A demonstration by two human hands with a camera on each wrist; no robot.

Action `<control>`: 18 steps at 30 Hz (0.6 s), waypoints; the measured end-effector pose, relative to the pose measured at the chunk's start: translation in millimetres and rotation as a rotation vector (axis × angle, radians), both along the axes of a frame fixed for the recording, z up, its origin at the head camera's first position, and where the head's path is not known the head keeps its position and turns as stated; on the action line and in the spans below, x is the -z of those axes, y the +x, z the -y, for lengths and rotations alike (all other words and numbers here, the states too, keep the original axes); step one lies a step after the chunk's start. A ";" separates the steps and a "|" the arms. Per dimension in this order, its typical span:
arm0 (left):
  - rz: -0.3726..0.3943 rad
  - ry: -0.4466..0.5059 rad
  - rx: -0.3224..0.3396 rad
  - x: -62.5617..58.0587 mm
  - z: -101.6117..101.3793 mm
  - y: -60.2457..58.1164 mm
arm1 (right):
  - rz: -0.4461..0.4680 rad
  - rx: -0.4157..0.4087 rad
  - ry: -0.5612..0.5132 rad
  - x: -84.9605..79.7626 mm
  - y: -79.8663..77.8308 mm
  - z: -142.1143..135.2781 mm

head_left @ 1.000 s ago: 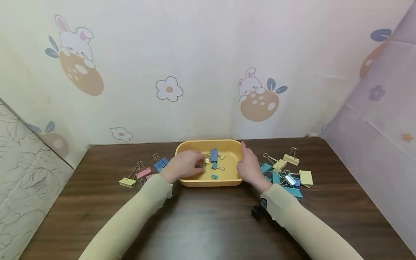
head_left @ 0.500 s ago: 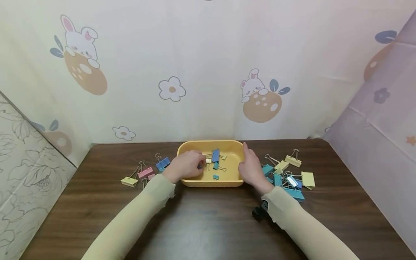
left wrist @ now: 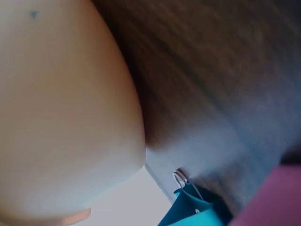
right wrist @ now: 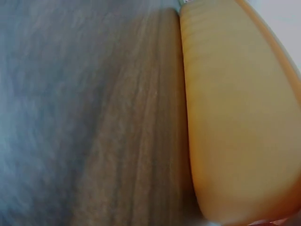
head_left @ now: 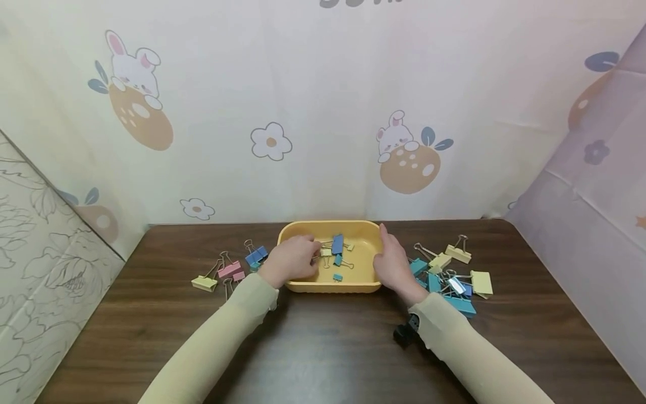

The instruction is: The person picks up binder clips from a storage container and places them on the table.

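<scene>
A yellow plastic tray (head_left: pixel 333 287) stands on the dark wooden table, with several small binder clips in it. Among these are a blue binder clip (head_left: pixel 337 244), a pale yellow binder clip (head_left: pixel 326 253) and a small teal binder clip (head_left: pixel 337 277). My left hand (head_left: pixel 294 259) reaches over the tray's left side, its fingertips down beside the pale yellow clip; the palm side is hidden, so whether it pinches anything does not show. My right hand (head_left: pixel 395 264) grips the tray's right end, thumb up at the rim, the other fingers mostly out of sight.
Left of the tray lie several binder clips, among them a yellow one (head_left: pixel 204 283), a pink one (head_left: pixel 230 269) and a blue one (head_left: pixel 256 256). A heap of teal clips (head_left: pixel 460 306) and yellow clips (head_left: pixel 481 284) is on the right. A patterned curtain (head_left: pixel 323 168) hangs behind.
The left fingers have shifted slightly inside the tray, and the dark gap between them no longer shows. My right hand stays at the tray's end. The head view has moved a little.
</scene>
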State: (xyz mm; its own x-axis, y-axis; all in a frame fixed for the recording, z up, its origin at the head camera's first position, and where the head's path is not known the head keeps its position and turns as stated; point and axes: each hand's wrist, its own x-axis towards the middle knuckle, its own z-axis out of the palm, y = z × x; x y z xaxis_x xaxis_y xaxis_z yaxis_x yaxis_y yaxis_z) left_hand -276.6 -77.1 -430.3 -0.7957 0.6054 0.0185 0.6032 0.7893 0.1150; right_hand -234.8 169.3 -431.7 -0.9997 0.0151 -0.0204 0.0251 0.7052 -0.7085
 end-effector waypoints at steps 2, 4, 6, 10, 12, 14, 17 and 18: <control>0.011 0.012 -0.013 -0.1 0.7 -0.3 | 0.002 0.002 -0.031 2.1 -1.1 -1.0; 0.025 0.030 -0.022 -0.2 1.5 -0.6 | 0.004 0.009 -0.071 4.0 -2.2 -1.8; 0.037 0.050 -0.030 -0.3 2.0 -1.2 | 0.015 0.018 -0.125 5.7 -2.9 -2.6; 0.063 0.090 -0.046 -0.2 2.7 -1.7 | 0.052 0.024 -0.284 8.9 -3.9 -4.4; 0.075 0.117 -0.053 0.0 2.9 -1.8 | 0.065 0.019 -0.372 10.2 -3.7 -5.7; 0.080 0.150 -0.047 -0.3 3.3 -2.0 | 0.076 0.016 -0.438 10.7 -3.1 -6.3; 0.073 0.196 -0.021 -1.2 4.8 -2.7 | 0.082 0.014 -0.492 9.6 -2.4 -6.3; 0.069 0.213 -0.010 -1.9 5.7 -3.2 | 0.085 0.014 -0.503 8.9 -2.7 -5.7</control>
State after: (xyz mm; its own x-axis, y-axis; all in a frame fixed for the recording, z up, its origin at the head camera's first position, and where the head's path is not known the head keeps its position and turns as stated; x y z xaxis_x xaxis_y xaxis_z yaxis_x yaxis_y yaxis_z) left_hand -279.8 -82.8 -428.5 -0.8056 0.5855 0.0906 0.5803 0.7489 0.3200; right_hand -237.5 175.0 -440.6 -0.9940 -0.0037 -0.1095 0.1043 0.2762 -0.9554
